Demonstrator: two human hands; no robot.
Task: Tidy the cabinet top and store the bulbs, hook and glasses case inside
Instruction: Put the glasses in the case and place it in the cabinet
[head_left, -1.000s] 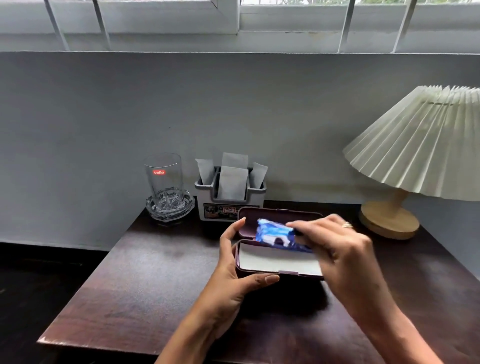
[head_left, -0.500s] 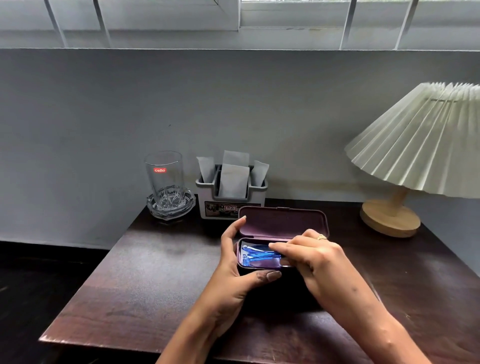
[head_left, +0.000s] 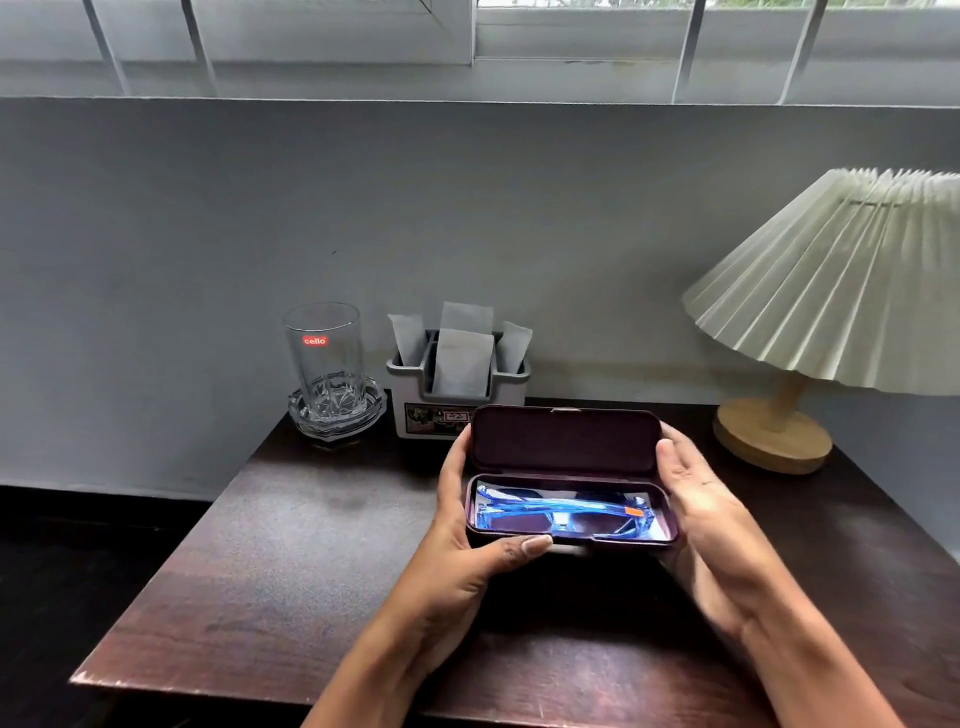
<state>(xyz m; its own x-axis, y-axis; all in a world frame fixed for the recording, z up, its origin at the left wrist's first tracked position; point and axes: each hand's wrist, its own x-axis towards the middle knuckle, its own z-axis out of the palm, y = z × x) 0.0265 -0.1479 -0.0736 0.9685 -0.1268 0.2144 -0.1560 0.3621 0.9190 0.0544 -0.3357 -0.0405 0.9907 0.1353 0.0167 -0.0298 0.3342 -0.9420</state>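
A dark maroon glasses case (head_left: 566, 441) is held just above the dark wooden cabinet top (head_left: 291, 561), its lid standing up. Folded blue glasses (head_left: 563, 514) lie inside the lower half. My left hand (head_left: 467, 551) grips the case's left end, thumb along the front edge. My right hand (head_left: 696, 499) cups the right end with fingers spread against the lid and base. No bulbs or hook are in view.
A clear drinking glass (head_left: 324, 358) stands on a glass dish at the back left. Beside it sits a grey holder with paper sachets (head_left: 460, 376). A pleated lamp (head_left: 841, 291) on a wooden base occupies the back right. The wall runs right behind.
My right hand has laid the blue glasses into the case, let go of them and moved to the case's right end. The left hand has kept its hold.
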